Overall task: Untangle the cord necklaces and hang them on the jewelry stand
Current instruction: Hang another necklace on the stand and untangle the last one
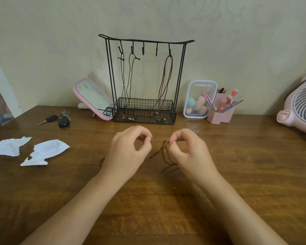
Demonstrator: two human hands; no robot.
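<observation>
A black wire jewelry stand (181,68) with a basket base stands against the wall. Two dark cord necklaces (129,80) hang from its left hooks, and a brown cord necklace (163,82) from the right hook. Just above the wooden table, my right hand (189,152) pinches a knot of a loose brown cord necklace (162,152) between thumb and fingertips. That cord droops in loops to the table. My left hand (129,151) hovers to its left with thumb and forefinger curled together; whether they hold a strand is not visible. A bit of cord shows left of that wrist.
Torn white paper pieces (44,152) lie at the left, car keys (60,118) behind them. A pink mirror (92,98) leans left of the stand. A clear box of sponges (199,99), a pink brush holder (221,112) and a pink fan (302,106) stand to the right.
</observation>
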